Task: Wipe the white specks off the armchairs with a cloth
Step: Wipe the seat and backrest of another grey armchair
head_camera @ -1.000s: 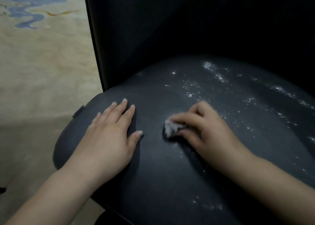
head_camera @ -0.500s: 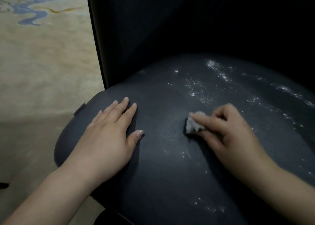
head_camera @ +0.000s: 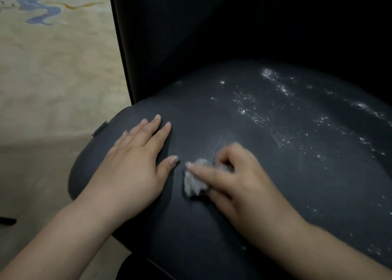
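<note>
The right hand (head_camera: 239, 184) presses a small crumpled white cloth (head_camera: 194, 181) onto the dark seat (head_camera: 265, 173) of an armchair, its fingers (head_camera: 203, 171) curled around the wad, with the forefinger stretched over the top of it and the others bent behind. The cloth sits on the seat's near left part, just beside the thumb of the left hand (head_camera: 135, 165). That left hand lies flat on the seat near its left edge, palm down, its fingers straight and close together, thumb spread out toward the cloth. White specks (head_camera: 273, 82) are scattered in bands across the far and right parts of the seat, well apart from the cloth, and a few more lie near the front right edge. The dark backrest (head_camera: 212, 35) rises behind. To the left is a beige carpet (head_camera: 53, 78) with a blue wavy pattern.
</note>
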Action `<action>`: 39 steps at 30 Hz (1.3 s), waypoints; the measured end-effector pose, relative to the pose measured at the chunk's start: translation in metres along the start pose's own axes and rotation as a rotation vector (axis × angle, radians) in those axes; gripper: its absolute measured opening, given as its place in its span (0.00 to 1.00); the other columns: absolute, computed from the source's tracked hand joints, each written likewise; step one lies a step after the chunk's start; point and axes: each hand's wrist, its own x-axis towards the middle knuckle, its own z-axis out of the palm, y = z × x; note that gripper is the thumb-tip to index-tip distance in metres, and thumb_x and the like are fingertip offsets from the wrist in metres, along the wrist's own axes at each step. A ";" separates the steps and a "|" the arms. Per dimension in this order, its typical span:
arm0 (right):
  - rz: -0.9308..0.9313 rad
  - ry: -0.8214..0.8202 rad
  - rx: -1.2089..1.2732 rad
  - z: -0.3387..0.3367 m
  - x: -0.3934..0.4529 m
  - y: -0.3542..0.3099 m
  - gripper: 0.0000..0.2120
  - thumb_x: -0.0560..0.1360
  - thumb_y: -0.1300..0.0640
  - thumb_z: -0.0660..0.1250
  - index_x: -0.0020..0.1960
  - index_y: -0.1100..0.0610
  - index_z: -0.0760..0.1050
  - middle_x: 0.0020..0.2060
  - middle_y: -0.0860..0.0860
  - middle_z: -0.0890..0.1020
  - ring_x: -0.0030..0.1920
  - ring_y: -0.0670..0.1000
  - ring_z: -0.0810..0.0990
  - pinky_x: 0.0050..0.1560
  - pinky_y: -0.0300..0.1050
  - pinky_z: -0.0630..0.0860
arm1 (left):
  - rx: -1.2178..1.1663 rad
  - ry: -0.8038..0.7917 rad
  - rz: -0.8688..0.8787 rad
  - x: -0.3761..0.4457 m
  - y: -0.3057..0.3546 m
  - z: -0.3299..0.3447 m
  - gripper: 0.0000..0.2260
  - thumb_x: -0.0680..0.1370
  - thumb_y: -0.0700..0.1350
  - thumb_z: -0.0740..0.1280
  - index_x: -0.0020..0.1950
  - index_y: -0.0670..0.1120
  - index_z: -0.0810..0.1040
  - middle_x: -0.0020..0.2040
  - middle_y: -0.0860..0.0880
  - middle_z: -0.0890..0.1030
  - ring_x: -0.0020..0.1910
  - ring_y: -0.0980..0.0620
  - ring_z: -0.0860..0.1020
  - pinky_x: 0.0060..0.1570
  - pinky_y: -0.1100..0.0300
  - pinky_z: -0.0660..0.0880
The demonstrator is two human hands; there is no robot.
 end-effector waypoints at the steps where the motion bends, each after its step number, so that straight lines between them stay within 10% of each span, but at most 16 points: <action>1: 0.023 0.019 -0.012 -0.001 0.012 0.005 0.19 0.71 0.59 0.71 0.61 0.50 0.79 0.44 0.55 0.72 0.44 0.56 0.73 0.46 0.46 0.74 | 0.004 -0.003 0.000 0.000 0.000 0.000 0.35 0.73 0.67 0.43 0.78 0.59 0.48 0.79 0.59 0.46 0.77 0.59 0.44 0.73 0.60 0.42; 31: -0.007 0.065 -0.030 0.005 0.059 0.027 0.17 0.72 0.54 0.71 0.61 0.48 0.79 0.45 0.51 0.67 0.46 0.55 0.72 0.48 0.43 0.71 | -0.002 0.039 -0.012 0.002 0.004 0.000 0.31 0.77 0.65 0.50 0.78 0.59 0.46 0.78 0.61 0.43 0.76 0.60 0.42 0.72 0.62 0.40; 39: 0.279 0.281 -0.088 0.006 0.118 0.091 0.16 0.73 0.51 0.71 0.60 0.49 0.80 0.45 0.50 0.67 0.51 0.57 0.73 0.57 0.43 0.70 | -0.032 0.070 -0.024 0.011 -0.001 -0.004 0.30 0.79 0.63 0.54 0.78 0.59 0.48 0.78 0.61 0.45 0.76 0.60 0.44 0.70 0.64 0.41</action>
